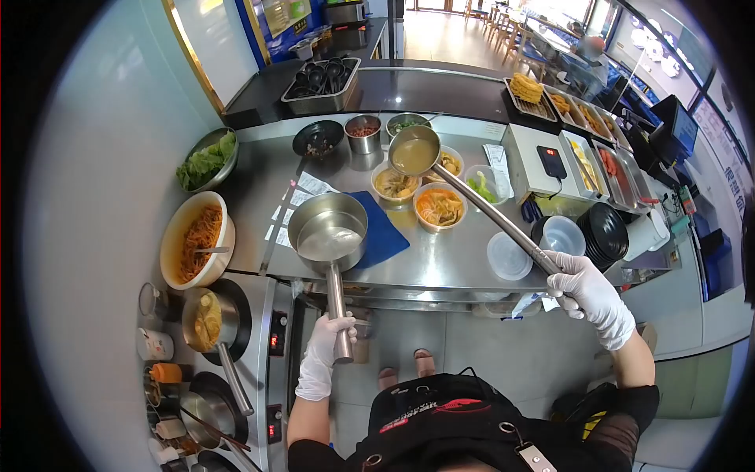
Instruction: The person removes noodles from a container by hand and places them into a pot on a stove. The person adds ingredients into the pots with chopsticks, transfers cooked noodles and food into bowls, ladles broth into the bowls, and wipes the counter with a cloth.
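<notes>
My left hand (324, 346), in a white glove, is closed round the handle of a steel saucepan (329, 228). The pan is over a blue cloth (385, 232) and looks nearly empty, with a little clear liquid or shine inside. In my gloved right hand (588, 295) is the long handle of a ladle (503, 220). Its bowl, full of yellowish broth (414, 155), hangs over several plastic bowls. One bowl of noodles in orange broth (440, 208) stands in front; another bowl of food (395, 184) sits left of it, partly under the ladle.
Left are a bowl of shredded carrot (198, 240), a bowl of lettuce (208, 160) and a pan (211, 318) on a cooker. A bowl with greens (486, 184), plastic lids (510, 256) and black bowls (604, 236) stand right. Steel pots (362, 135) line the back.
</notes>
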Tool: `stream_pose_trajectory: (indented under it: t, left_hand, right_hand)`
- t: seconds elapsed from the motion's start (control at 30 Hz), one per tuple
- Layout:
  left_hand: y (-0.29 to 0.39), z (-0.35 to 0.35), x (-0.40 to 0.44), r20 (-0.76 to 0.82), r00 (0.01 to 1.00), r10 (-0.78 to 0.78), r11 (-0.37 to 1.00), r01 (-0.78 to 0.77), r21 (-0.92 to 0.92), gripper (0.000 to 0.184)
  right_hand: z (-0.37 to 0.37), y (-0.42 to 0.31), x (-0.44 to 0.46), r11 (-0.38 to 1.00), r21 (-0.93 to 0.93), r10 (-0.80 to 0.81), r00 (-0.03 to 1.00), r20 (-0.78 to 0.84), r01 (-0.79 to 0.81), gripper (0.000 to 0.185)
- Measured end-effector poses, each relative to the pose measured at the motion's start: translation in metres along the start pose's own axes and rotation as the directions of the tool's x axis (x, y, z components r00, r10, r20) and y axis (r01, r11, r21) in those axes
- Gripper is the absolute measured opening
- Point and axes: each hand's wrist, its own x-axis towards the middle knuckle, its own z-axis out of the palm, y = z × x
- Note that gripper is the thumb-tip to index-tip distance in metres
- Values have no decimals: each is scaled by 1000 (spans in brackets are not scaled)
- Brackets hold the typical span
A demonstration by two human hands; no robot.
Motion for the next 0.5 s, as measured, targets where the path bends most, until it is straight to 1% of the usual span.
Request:
stream_pose_trajectory:
  t: [0.07, 0.2, 0.27, 0.4, 0.5]
  left_hand:
    - [3, 4, 1, 3, 1000, -24, 999, 24, -21, 27]
    - [3, 5, 5, -9, 1000, -21, 999, 21, -32, 24]
    - [1, 5, 9, 0, 999, -33, 998, 33, -51, 27]
    - [1, 7, 9, -8, 999, -36, 997, 35, -66, 27]
    - [5, 11, 5, -10, 999, -38, 997, 37, -75, 27]
  right_hand:
    - [-5, -4, 7, 999, -28, -23, 1000, -11, 23, 55]
    - [-10, -7, 19, 996, -78, -33, 999, -2, 33, 55]
    - [-11, -7, 23, 992, -119, -46, 999, 3, 46, 55]
    - [-13, -2, 30, 994, -97, -43, 999, -2, 43, 53]
    - [-14, -1, 32, 990, -134, -41, 999, 20, 44, 52]
